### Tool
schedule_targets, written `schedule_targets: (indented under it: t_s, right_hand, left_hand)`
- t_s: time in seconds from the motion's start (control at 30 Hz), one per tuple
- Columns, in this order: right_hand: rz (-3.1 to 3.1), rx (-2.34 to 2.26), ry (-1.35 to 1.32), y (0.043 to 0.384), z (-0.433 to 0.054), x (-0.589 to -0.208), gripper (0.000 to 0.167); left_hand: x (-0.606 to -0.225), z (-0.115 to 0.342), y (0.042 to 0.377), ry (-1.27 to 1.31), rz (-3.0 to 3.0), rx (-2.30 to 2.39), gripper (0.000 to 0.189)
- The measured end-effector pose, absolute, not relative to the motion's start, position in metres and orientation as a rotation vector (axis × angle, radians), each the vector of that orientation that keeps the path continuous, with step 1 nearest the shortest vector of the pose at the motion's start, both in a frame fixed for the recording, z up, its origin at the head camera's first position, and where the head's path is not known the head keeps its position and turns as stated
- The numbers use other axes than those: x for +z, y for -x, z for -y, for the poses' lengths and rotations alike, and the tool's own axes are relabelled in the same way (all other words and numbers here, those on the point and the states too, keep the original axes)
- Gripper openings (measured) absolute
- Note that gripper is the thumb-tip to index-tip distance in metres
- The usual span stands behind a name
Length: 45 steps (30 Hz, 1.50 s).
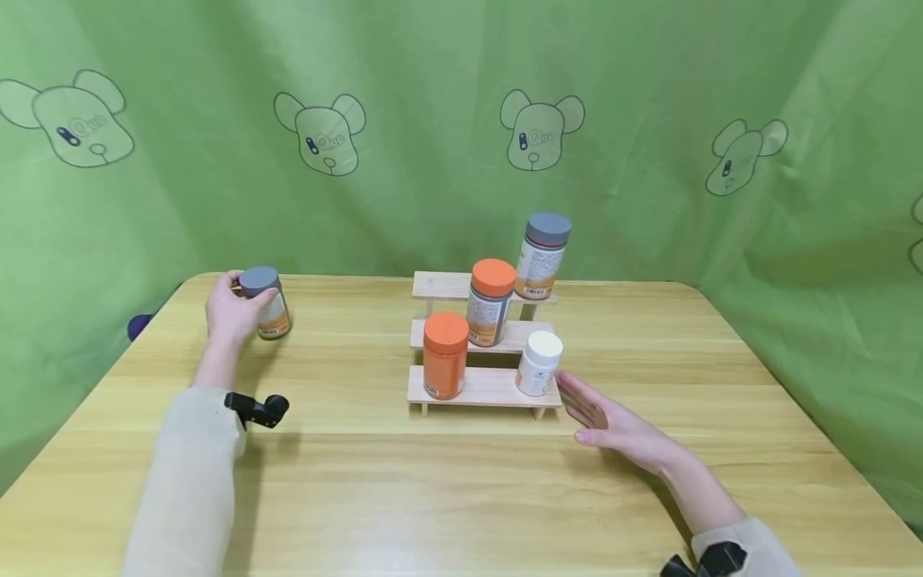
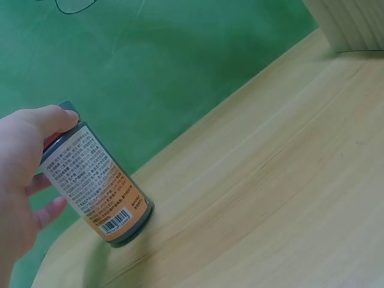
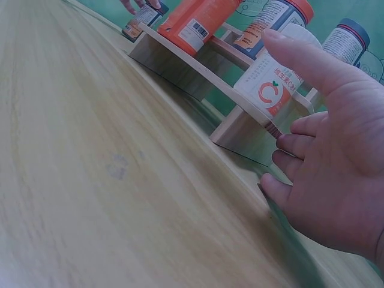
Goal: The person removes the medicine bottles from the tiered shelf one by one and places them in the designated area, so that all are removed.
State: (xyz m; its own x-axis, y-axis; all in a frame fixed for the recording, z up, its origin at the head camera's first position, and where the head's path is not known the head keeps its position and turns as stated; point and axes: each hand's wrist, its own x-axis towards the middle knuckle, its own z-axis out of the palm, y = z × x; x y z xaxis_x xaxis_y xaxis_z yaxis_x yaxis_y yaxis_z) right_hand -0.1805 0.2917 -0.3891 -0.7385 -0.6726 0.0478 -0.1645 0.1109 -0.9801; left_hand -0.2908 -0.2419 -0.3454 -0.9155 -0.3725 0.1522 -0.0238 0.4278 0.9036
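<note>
At the left of the table in the head view, my left hand (image 1: 232,311) grips a dark supplement bottle (image 1: 274,316) by its grey lid. The left wrist view shows the thumb across the lid and the bottle's white and orange label (image 2: 99,180) with a barcode. My right hand (image 1: 623,429) is held with loosely extended fingers beside a white bottle (image 1: 538,365), which stands at the right end of the lowest step of a wooden rack (image 1: 486,389). In the right wrist view, the fingertips are close to that bottle and the rack's end, and nothing is in the palm.
An orange bottle (image 1: 445,361) stands at the left of the lowest step. A dark orange-lidded bottle (image 1: 488,308) is on the middle step, and a grey-lidded bottle (image 1: 541,260) on the top step's right end. A green curtain (image 1: 433,120) hangs behind the table (image 1: 346,497).
</note>
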Motion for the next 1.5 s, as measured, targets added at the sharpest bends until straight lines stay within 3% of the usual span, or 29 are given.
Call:
schedule_targets:
  t_s: [0.57,0.83,1.2,1.5]
  right_hand:
    - [-1.993,-1.657,0.831,0.182,-0.293,-0.391,0.077]
    - [-1.993,-1.658,0.831,0.182,-0.292,-0.391,0.077]
    - [-2.001,-1.649,0.816,0.182,-0.292,-0.389,0.077]
    - [-2.008,-1.651,0.807,0.181,-0.292,-0.39,0.077]
  left_hand:
    - [-0.347,0.244,0.292,-0.41,2.352,-1.494,0.064]
    - [-0.34,0.242,0.292,-0.422,2.317,-1.565,0.08]
    - [-0.31,0.226,0.293,-0.444,2.274,-1.46,0.079]
    - [-0.278,0.186,0.3,-0.295,2.38,-1.465,0.083]
